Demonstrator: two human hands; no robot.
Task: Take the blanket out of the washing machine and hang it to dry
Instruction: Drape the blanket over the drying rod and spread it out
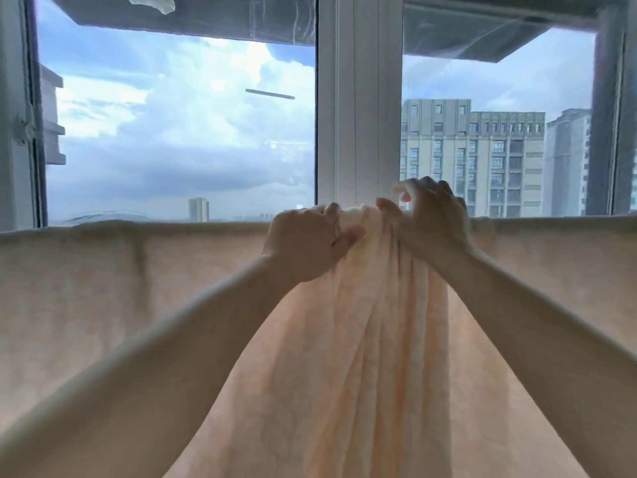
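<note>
A pale peach blanket point(362, 339) hangs across the whole width of the frame, its top edge running level just below the window point(179, 132). At the centre the cloth is bunched into long folds that fall to the bottom of the frame. The left hand point(303, 243) grips the top of this bunch, fingers curled over the far side and the thumb pressed against the near side. The right hand point(427, 222), just beside it, pinches the same gathered top with thumb and curled fingers. Behind the hands stands the white window post point(358, 98). Apartment blocks point(472, 157) show at the right, clouds at the left.
</note>
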